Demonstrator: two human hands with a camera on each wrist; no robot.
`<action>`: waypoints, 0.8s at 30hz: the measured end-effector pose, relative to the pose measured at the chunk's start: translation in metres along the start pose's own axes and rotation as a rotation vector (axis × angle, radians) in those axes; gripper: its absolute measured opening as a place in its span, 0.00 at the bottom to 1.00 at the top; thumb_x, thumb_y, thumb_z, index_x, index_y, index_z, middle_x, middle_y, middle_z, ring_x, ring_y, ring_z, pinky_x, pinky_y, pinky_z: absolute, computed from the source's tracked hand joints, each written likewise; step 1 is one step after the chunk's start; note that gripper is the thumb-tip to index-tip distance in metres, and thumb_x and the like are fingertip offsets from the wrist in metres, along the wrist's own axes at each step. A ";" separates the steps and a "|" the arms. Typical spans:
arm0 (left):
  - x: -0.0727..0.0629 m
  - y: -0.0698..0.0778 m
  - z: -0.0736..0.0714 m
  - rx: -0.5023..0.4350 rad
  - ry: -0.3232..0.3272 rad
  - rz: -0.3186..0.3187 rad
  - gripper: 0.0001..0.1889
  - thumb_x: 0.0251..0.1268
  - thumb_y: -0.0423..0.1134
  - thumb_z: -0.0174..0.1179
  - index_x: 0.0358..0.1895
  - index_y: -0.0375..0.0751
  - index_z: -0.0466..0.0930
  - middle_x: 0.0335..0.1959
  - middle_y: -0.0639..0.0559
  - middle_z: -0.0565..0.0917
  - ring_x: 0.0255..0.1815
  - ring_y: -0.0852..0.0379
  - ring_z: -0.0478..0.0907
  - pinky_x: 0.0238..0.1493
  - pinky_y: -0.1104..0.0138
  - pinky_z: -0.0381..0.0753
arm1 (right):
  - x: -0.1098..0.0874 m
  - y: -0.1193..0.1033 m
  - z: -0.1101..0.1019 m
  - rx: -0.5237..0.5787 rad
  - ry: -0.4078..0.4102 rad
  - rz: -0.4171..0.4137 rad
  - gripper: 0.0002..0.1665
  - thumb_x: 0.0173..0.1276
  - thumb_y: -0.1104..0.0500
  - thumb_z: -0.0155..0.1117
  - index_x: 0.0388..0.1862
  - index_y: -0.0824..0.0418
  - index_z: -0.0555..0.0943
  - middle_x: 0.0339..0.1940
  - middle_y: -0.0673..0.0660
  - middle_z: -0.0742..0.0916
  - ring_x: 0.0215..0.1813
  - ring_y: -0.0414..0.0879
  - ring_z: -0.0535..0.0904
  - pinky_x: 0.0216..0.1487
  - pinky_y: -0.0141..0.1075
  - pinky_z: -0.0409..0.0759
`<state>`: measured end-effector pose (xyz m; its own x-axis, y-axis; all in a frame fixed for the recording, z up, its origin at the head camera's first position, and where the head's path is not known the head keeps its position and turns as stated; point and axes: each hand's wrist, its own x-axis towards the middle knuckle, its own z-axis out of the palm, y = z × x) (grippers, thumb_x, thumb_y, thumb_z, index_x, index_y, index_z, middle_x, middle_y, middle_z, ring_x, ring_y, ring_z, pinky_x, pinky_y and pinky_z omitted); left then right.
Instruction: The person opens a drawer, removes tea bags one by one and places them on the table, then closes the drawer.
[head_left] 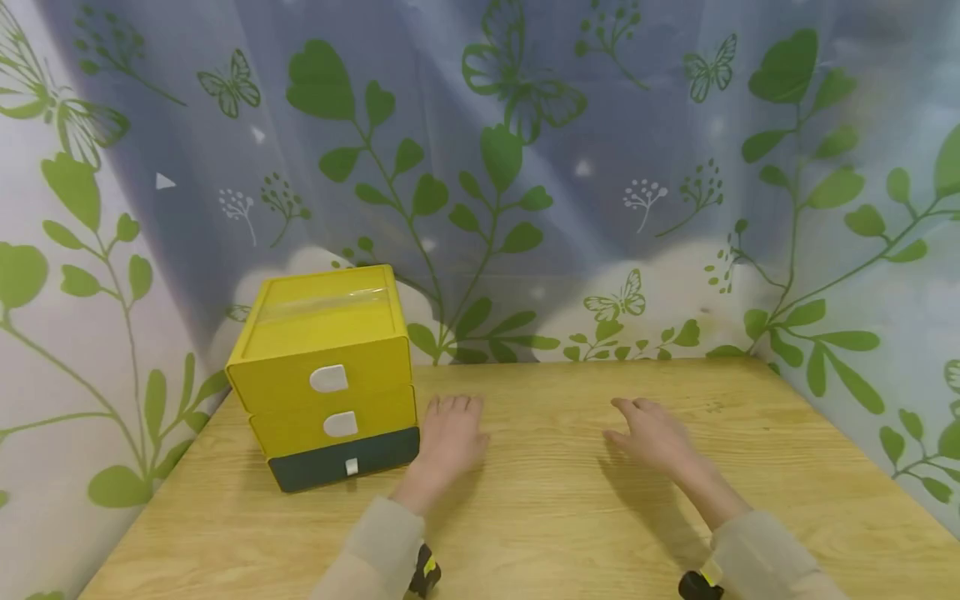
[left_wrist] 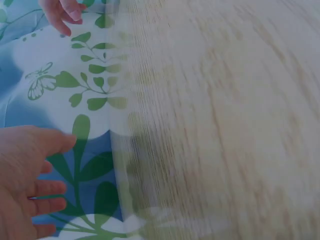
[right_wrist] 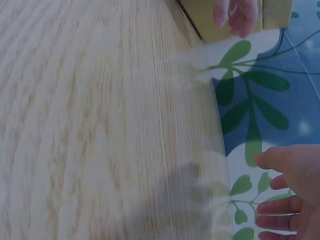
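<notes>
A drawer box (head_left: 322, 350) stands at the left of the wooden table, with two yellow drawers above a dark green one, each with a white tab. Just right of it is my left hand (head_left: 453, 437), fingers extended, holding nothing. In the left wrist view the thumb of that left hand (left_wrist: 25, 175) is spread from the fingers. My right hand (head_left: 651, 435) hovers over the table farther right, casting a shadow below. The right wrist view shows the right hand (right_wrist: 292, 187) with relaxed, slightly bent fingers and nothing in them.
The light wooden table (head_left: 540, 500) meets a blue and white curtain (head_left: 600, 208) printed with green leaves and butterflies at its back edge. Clear tape (head_left: 322, 304) runs across the box top. Black wrist straps (head_left: 700, 585) show below the sleeves.
</notes>
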<state>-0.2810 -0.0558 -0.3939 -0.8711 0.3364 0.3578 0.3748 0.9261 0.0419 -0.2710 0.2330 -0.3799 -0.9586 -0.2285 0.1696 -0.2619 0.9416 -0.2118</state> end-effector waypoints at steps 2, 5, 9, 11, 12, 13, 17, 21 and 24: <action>-0.002 -0.002 -0.001 -0.020 0.081 0.036 0.17 0.54 0.40 0.65 0.46 0.36 0.78 0.41 0.45 0.81 0.44 0.48 0.76 0.50 0.55 0.72 | 0.001 -0.003 0.000 0.015 -0.005 -0.005 0.27 0.64 0.53 0.62 0.55 0.70 0.73 0.46 0.69 0.80 0.46 0.62 0.77 0.42 0.51 0.76; -0.004 -0.005 0.000 -0.039 0.211 0.100 0.04 0.51 0.29 0.62 0.26 0.37 0.76 0.23 0.49 0.77 0.26 0.53 0.73 0.31 0.64 0.73 | 0.003 -0.007 0.001 0.037 0.008 -0.030 0.16 0.63 0.57 0.62 0.43 0.69 0.78 0.33 0.59 0.83 0.31 0.49 0.78 0.31 0.41 0.76; -0.006 -0.008 0.000 -0.049 0.306 0.165 0.14 0.48 0.23 0.58 0.16 0.41 0.66 0.13 0.54 0.66 0.17 0.58 0.60 0.20 0.69 0.65 | 0.005 -0.015 0.001 0.053 0.040 -0.086 0.04 0.61 0.63 0.61 0.30 0.64 0.78 0.22 0.52 0.80 0.21 0.41 0.69 0.24 0.35 0.70; -0.008 -0.009 -0.001 -0.054 0.311 0.175 0.15 0.48 0.23 0.57 0.15 0.42 0.64 0.12 0.55 0.62 0.16 0.59 0.57 0.17 0.69 0.62 | 0.007 -0.021 0.001 0.061 0.047 -0.101 0.04 0.61 0.65 0.60 0.27 0.62 0.77 0.21 0.51 0.78 0.20 0.40 0.67 0.22 0.34 0.69; -0.009 -0.009 -0.002 -0.056 0.305 0.177 0.15 0.49 0.23 0.57 0.15 0.42 0.63 0.12 0.55 0.61 0.16 0.59 0.56 0.15 0.70 0.60 | 0.008 -0.024 0.001 0.064 0.049 -0.109 0.04 0.61 0.65 0.60 0.26 0.62 0.77 0.20 0.50 0.78 0.20 0.40 0.66 0.22 0.34 0.68; -0.010 -0.009 -0.004 -0.059 0.294 0.177 0.15 0.49 0.24 0.57 0.16 0.42 0.62 0.12 0.56 0.60 0.15 0.60 0.55 0.14 0.70 0.59 | 0.010 -0.028 0.001 0.063 0.051 -0.119 0.05 0.60 0.65 0.59 0.25 0.62 0.77 0.20 0.50 0.77 0.19 0.40 0.66 0.22 0.33 0.68; -0.016 -0.011 -0.013 -0.071 0.249 0.171 0.17 0.51 0.23 0.55 0.16 0.43 0.59 0.12 0.57 0.55 0.14 0.62 0.50 0.12 0.72 0.53 | 0.015 -0.043 -0.002 0.070 0.047 -0.144 0.07 0.59 0.65 0.58 0.22 0.59 0.74 0.18 0.49 0.74 0.19 0.40 0.64 0.21 0.32 0.64; -0.025 -0.014 -0.028 -0.074 0.242 0.166 0.17 0.54 0.25 0.55 0.16 0.44 0.60 0.12 0.58 0.55 0.14 0.63 0.49 0.11 0.72 0.52 | 0.015 -0.057 -0.008 0.083 0.054 -0.177 0.09 0.57 0.65 0.57 0.20 0.57 0.71 0.16 0.48 0.72 0.19 0.40 0.62 0.21 0.32 0.62; -0.036 -0.020 -0.041 -0.058 0.274 0.149 0.14 0.53 0.27 0.57 0.17 0.44 0.65 0.12 0.58 0.60 0.13 0.63 0.54 0.12 0.71 0.56 | 0.013 -0.068 -0.013 0.082 0.061 -0.212 0.09 0.56 0.64 0.58 0.19 0.56 0.70 0.16 0.48 0.71 0.19 0.39 0.62 0.21 0.32 0.62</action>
<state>-0.2438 -0.0933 -0.3694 -0.6903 0.4024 0.6013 0.5164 0.8561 0.0199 -0.2642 0.1690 -0.3511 -0.8735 -0.4013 0.2756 -0.4671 0.8504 -0.2422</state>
